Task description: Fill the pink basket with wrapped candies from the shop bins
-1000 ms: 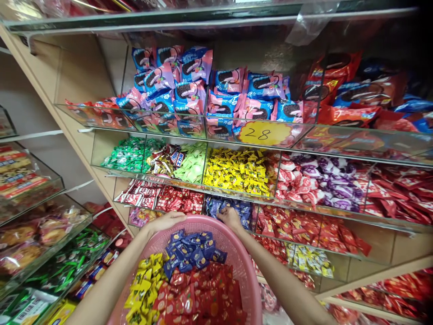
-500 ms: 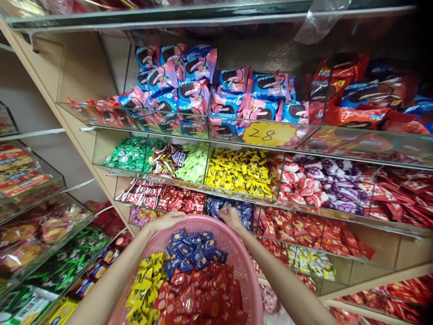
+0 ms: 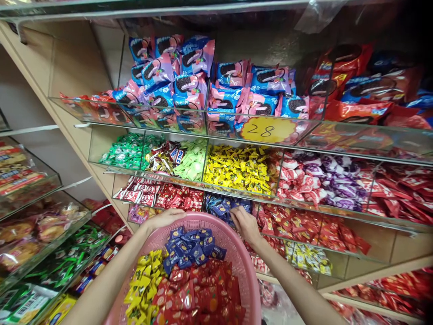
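Note:
A pink mesh basket (image 3: pixel 248 271) holds blue packets (image 3: pixel 189 247), yellow packets (image 3: pixel 144 282) and red packets (image 3: pixel 203 293). My left hand (image 3: pixel 166 219) grips its far rim at the upper left, fingers closed over the edge. Just beyond the rim, my right hand (image 3: pixel 244 222) is at the front of the compartment of dark blue packets (image 3: pixel 219 205). Its fingers are bent and pressed together, pointing down; whether they hold anything is hidden.
Glass-fronted shelves (image 3: pixel 189 178) rise ahead with yellow candies (image 3: pixel 240 169), green candies (image 3: pixel 123 151) and wrapped cookies (image 3: pixel 267 81). A "28" tag (image 3: pixel 260 129) hangs above. More racks of snacks (image 3: pixel 25 230) stand at the left.
My right hand has moved right, from over the dark blue packets to the right side of their compartment. My left hand stays on the rim. The view has shifted slightly.

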`<state>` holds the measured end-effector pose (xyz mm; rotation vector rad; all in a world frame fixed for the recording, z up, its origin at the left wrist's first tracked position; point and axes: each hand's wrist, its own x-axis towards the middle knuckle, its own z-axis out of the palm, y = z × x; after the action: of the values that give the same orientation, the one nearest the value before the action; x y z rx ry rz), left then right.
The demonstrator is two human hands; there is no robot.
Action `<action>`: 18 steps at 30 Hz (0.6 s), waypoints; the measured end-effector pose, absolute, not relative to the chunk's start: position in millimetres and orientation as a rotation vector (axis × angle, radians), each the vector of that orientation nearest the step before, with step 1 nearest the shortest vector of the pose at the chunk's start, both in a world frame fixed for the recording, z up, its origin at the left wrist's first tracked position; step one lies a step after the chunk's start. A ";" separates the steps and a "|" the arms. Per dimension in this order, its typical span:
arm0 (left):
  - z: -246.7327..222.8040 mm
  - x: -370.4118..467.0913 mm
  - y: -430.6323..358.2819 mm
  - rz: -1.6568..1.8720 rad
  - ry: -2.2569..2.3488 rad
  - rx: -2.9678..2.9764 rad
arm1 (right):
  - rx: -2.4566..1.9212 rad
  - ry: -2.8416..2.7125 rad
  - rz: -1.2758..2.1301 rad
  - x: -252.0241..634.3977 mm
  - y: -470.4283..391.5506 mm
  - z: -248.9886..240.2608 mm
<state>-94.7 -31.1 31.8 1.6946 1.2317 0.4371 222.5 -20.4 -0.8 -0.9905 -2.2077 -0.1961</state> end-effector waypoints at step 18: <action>30.6 -91.8 -31.1 0.424 1.264 1.713 | -0.970 -2.731 -0.063 165.2 -61.4 47.9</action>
<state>-91.8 -31.1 30.6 1.7131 1.2635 0.4240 165.2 -61.4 47.9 -0.9700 -2.7309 -0.0631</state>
